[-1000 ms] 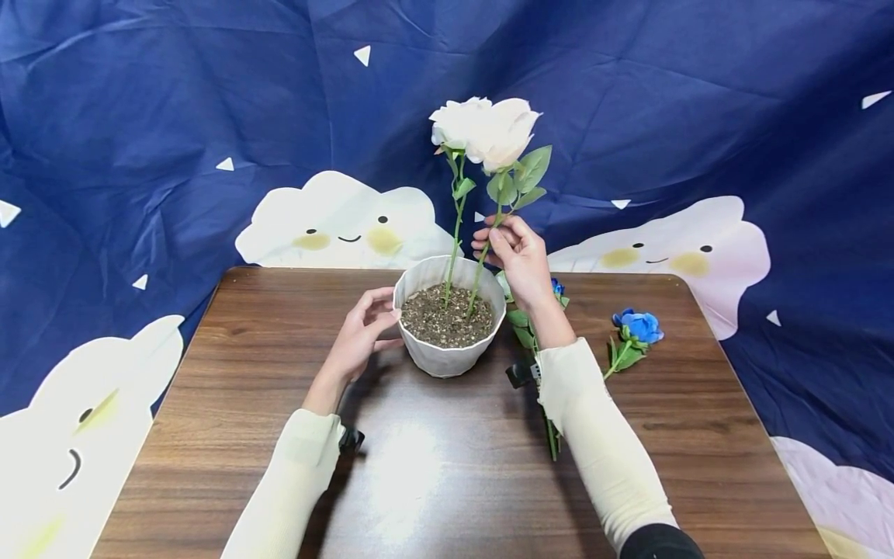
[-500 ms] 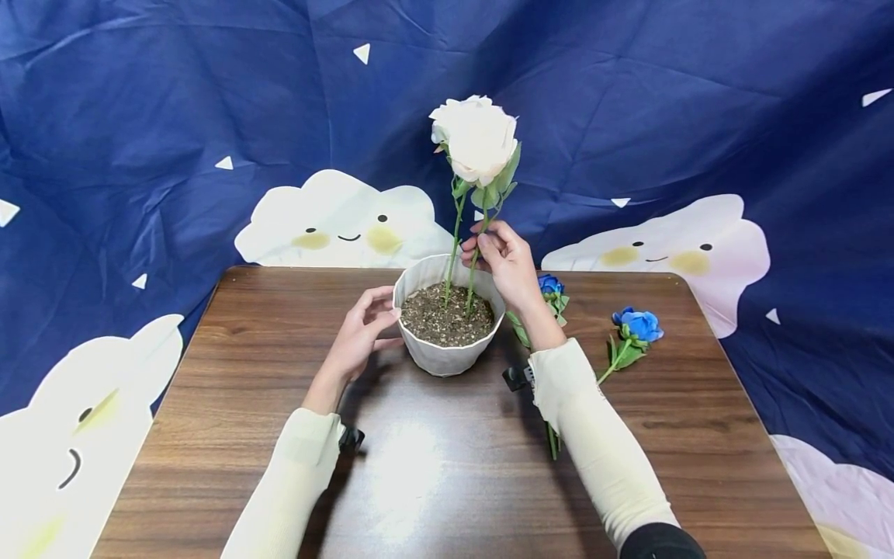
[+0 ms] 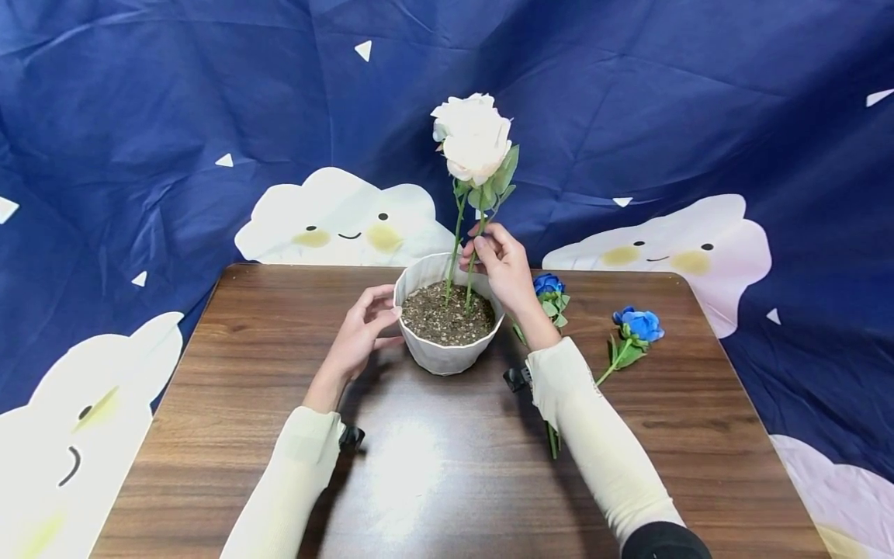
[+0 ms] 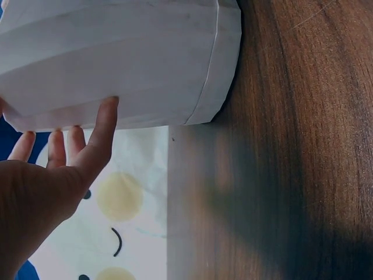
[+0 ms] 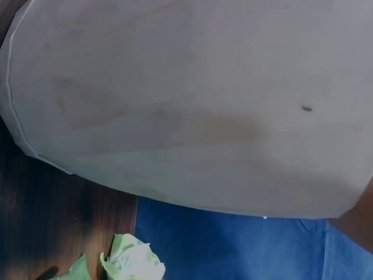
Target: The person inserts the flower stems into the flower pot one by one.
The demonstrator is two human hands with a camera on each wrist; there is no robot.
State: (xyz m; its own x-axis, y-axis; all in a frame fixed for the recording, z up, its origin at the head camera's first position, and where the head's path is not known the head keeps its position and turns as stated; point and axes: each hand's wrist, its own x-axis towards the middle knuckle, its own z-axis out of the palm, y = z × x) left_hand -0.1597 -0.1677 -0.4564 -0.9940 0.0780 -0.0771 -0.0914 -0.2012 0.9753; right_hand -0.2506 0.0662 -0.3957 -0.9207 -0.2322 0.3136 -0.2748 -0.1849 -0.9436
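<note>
A white faceted flower pot (image 3: 450, 359) filled with dark soil (image 3: 447, 314) stands on the table. Two white roses rise from the soil, their blooms overlapping. My right hand (image 3: 504, 268) pinches the green stem of the nearer white rose (image 3: 478, 147) between thumb and fingers, above the pot's rim. My left hand (image 3: 363, 330) rests its fingers, spread and fairly straight, against the pot's left side. In the left wrist view, the fingertips (image 4: 108, 105) touch the pot wall. The pot's outer wall fills most of the right wrist view, with the right hand mostly hidden there.
A blue rose (image 3: 549, 286) lies right of the pot, partly hidden under my right forearm. Farther right lies another blue rose (image 3: 639, 326). A pale bloom (image 5: 134, 259) shows low in the right wrist view. Behind the wooden table (image 3: 279, 310) hangs a blue cloth (image 3: 628, 116).
My right hand has moved left with the nearer white rose, whose bloom now overlaps the other more and whose stem stands more upright. The left hand and pot stay in place.
</note>
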